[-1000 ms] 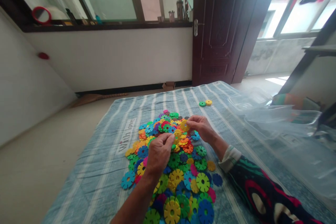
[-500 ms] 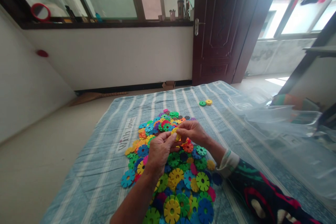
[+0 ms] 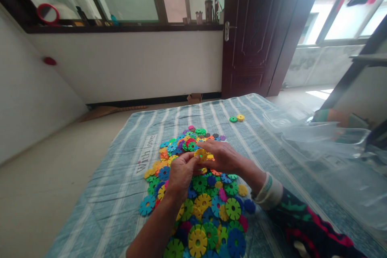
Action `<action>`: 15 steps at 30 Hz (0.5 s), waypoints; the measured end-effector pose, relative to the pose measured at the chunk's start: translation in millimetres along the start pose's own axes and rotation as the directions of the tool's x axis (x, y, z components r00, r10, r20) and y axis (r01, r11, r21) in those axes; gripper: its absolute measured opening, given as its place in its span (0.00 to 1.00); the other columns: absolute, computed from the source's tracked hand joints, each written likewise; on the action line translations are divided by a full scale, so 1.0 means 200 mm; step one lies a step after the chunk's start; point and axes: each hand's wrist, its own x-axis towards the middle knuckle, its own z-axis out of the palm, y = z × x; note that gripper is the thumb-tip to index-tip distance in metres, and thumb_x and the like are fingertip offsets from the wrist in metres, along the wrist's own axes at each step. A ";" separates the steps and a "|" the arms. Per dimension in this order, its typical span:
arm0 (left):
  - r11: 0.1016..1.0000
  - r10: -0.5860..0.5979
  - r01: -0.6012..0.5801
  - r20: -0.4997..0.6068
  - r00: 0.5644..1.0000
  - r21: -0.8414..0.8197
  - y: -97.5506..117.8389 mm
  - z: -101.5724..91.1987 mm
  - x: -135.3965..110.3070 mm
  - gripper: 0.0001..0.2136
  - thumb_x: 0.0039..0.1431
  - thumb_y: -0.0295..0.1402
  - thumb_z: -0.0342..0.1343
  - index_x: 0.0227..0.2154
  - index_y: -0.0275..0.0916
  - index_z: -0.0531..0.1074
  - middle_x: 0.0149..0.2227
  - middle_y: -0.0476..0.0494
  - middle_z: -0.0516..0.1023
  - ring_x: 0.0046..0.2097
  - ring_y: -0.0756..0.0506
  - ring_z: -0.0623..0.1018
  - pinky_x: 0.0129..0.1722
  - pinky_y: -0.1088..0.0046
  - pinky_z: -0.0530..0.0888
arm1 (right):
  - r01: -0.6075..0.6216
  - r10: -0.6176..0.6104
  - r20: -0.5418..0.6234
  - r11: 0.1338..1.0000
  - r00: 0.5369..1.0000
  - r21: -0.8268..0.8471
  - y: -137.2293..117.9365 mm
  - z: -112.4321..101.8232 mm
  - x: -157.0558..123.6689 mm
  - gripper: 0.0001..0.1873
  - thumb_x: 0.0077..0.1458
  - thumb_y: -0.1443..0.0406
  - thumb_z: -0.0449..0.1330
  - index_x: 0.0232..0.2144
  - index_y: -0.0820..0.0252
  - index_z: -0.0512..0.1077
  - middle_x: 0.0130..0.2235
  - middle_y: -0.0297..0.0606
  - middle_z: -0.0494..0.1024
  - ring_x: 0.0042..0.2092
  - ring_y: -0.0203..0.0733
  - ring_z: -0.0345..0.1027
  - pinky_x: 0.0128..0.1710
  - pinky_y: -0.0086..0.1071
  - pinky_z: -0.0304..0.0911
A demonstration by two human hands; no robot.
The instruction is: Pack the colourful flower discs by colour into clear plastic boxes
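Note:
My left hand [image 3: 180, 173] pinches a yellow notched building disc [image 3: 200, 154] between thumb and fingers, its hole facing me. Close against it on the right is my right hand [image 3: 223, 156], back turned up and fingers stretched leftward past the disc's edge; some fingertips are hidden. Below both hands spreads a heap of notched discs in many colours, among them a yellow disc [image 3: 197, 242], a dark blue disc [image 3: 236, 242] and a lime green disc [image 3: 233, 209]. Farther off, a green disc [image 3: 233, 119] touches a yellow stack [image 3: 240, 117] of discs.
The heap lies on a blue-and-white striped cloth [image 3: 109, 193]. Clear plastic containers [image 3: 347, 141] stand to the right. Beyond the far edge are a dark red door [image 3: 250, 48] and a window ledge [image 3: 127, 29] with a flask [image 3: 208, 7] and other small items.
My right hand has loosened its pinch on the yellow disc and stretched its fingers leftward over it. In my left hand the disc now faces me more fully.

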 end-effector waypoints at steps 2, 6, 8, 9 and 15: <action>1.000 0.002 -0.002 0.005 1.000 0.005 0.01 0.00 -0.01 0.19 0.42 0.44 0.65 0.33 0.34 0.76 0.29 0.43 0.81 0.30 0.44 0.81 0.29 0.72 0.76 | 0.001 0.001 0.020 0.993 1.000 -0.115 -0.04 0.00 0.00 0.17 0.56 0.62 0.60 0.47 0.61 0.69 0.40 0.43 0.76 0.39 0.42 0.69 0.34 0.31 0.58; 1.000 0.006 -0.006 0.017 1.000 0.019 0.02 0.01 -0.02 0.21 0.41 0.45 0.65 0.35 0.34 0.76 0.30 0.42 0.82 0.31 0.44 0.81 0.29 0.72 0.75 | -0.008 0.019 0.046 0.975 0.999 -0.220 -0.08 0.02 0.00 0.06 0.58 0.64 0.56 0.37 0.61 0.69 0.34 0.39 0.75 0.34 0.39 0.66 0.28 0.30 0.50; 1.000 0.008 -0.009 0.037 0.999 0.020 0.02 0.02 -0.03 0.22 0.42 0.46 0.65 0.36 0.34 0.76 0.31 0.42 0.82 0.31 0.44 0.81 0.30 0.71 0.75 | -0.018 0.031 0.054 0.974 0.998 -0.227 -0.08 0.02 0.01 0.04 0.57 0.65 0.56 0.34 0.61 0.69 0.33 0.38 0.75 0.32 0.38 0.65 0.27 0.30 0.47; 1.000 0.010 -0.011 0.052 0.999 0.020 0.02 0.02 -0.03 0.22 0.43 0.46 0.64 0.37 0.34 0.76 0.31 0.42 0.82 0.32 0.44 0.81 0.31 0.71 0.75 | -0.022 0.035 0.055 0.975 0.998 -0.220 -0.08 0.02 0.01 0.03 0.56 0.66 0.56 0.33 0.60 0.68 0.32 0.38 0.75 0.32 0.38 0.65 0.27 0.30 0.47; 0.914 0.249 -0.257 0.065 0.966 0.313 -0.01 0.00 -0.02 0.12 0.52 0.40 0.58 0.36 0.39 0.76 0.34 0.44 0.81 0.34 0.44 0.79 0.33 0.70 0.75 | -0.099 0.101 0.011 0.988 0.995 -0.118 0.02 -0.08 0.01 0.07 0.50 0.64 0.60 0.34 0.60 0.70 0.32 0.36 0.75 0.31 0.36 0.62 0.30 0.30 0.49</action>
